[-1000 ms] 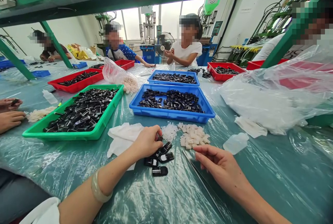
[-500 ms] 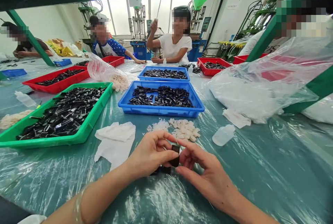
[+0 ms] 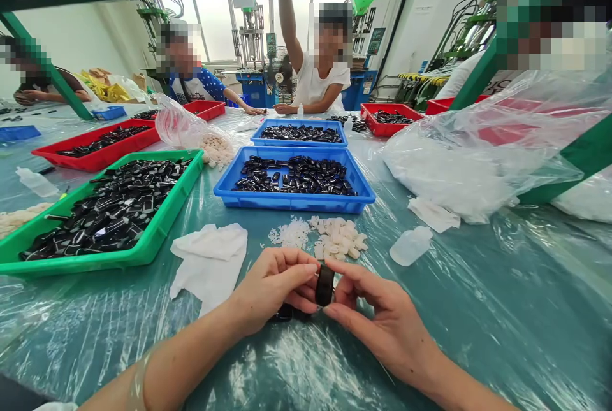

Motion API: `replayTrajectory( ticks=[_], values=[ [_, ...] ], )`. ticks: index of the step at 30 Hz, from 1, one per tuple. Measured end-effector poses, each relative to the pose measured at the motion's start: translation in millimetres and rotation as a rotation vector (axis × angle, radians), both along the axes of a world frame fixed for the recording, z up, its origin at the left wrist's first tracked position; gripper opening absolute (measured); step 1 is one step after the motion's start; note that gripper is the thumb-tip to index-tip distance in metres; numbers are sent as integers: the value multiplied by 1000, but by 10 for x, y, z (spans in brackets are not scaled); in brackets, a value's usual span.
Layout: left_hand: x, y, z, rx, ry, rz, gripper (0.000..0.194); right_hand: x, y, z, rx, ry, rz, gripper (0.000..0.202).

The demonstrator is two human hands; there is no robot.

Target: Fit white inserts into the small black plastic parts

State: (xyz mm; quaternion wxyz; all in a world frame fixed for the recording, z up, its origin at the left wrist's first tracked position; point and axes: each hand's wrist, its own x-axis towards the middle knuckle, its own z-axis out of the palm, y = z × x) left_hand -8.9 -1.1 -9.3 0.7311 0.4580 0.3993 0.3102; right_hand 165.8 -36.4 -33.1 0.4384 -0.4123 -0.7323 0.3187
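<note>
A small glossy black plastic piece (image 3: 325, 285) stands upright between my hands, above the table. My left hand (image 3: 272, 283) grips its left side with thumb and fingers. My right hand (image 3: 377, 312) pinches it, the index finger at its top end and the thumb at its lower end. More black pieces (image 3: 284, 313) lie beneath the hands, partly hidden. Just beyond my fingertips are a heap of cream-coloured flat bits (image 3: 340, 237) and a smaller heap of clear bits (image 3: 289, 232).
A blue tray (image 3: 294, 202) and a green tray (image 3: 157, 232) hold many black pieces. A white cloth (image 3: 208, 261) lies left, a squeeze bottle (image 3: 410, 246) right. Plastic bags (image 3: 459, 162) and a green post (image 3: 507, 48) stand at right. Co-workers sit across the table.
The black piece has turned in my fingers, its broad face now towards me. My left thumb has shifted up off its front. Across the table, a co-worker's raised arm has gone higher.
</note>
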Motion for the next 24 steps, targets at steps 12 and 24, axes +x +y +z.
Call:
replayTrajectory(
  ticks=[12,24],
  values=[
    [-18,-21,-68,24,67,-10,25,46,-11,71,217,-217,-94,42],
    [-34,-31,-52,-58,-2,1,32,972,293,-194,58,-226,-808,85]
  ],
)
